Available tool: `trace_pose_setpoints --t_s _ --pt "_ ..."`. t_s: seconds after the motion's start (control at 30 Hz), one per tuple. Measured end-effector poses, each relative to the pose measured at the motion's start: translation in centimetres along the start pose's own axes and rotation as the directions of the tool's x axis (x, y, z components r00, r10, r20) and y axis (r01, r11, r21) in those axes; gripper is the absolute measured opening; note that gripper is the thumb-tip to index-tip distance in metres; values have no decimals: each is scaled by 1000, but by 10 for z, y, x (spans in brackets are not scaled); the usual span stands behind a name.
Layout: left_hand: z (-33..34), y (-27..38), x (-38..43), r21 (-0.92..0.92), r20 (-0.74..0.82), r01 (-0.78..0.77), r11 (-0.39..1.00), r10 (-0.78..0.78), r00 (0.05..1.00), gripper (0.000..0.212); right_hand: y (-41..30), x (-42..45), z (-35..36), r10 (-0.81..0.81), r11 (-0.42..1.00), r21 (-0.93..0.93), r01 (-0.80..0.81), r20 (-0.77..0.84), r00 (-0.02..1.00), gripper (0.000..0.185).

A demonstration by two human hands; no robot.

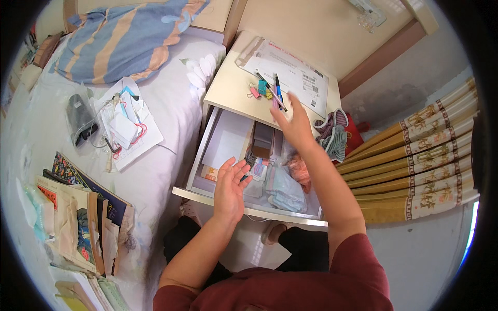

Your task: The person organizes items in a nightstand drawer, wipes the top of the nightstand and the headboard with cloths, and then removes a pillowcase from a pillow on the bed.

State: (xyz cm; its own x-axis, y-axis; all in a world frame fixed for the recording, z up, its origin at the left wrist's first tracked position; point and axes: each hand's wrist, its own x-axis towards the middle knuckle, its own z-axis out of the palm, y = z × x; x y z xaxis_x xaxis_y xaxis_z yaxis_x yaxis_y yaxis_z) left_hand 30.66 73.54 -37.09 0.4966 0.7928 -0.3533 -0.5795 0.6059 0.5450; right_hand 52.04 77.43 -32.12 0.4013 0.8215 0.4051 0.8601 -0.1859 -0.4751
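Observation:
My left hand (230, 190) is palm up over the front of an open drawer (200, 155), fingers apart and nothing in it. My right hand (293, 120) reaches over the nightstand top (221, 87), fingers spread, beside several pens (278, 89); it appears to hold nothing. A teal binder clip (262, 87) and a pink binder clip (255, 92) lie left of the pens. Behind them is a plastic envelope with a printed sheet (288, 66). In the drawer are white paper (227, 138), a folded pale blue packet (286, 190) and an orange plastic bag (299, 171).
On the bed at left lie papers with cords (126, 128), a bagged black object (81, 116), books (70, 217) and a striped pillow (124, 42). Striped knitted items (334, 140) hang or rest beside the nightstand's right side, near a gold curtain (412, 167).

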Motion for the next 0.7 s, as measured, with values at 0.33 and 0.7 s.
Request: trace_pose_setpoints --t_s 0.33,0.7 --pt "-2 2 2 -27 -6 9 1000 -9 1000 43 -21 74 58 411 888 -309 -340 201 889 61" --pt "-7 23 1 -96 -132 -158 983 145 981 42 -9 4 35 -98 994 62 86 208 973 38"
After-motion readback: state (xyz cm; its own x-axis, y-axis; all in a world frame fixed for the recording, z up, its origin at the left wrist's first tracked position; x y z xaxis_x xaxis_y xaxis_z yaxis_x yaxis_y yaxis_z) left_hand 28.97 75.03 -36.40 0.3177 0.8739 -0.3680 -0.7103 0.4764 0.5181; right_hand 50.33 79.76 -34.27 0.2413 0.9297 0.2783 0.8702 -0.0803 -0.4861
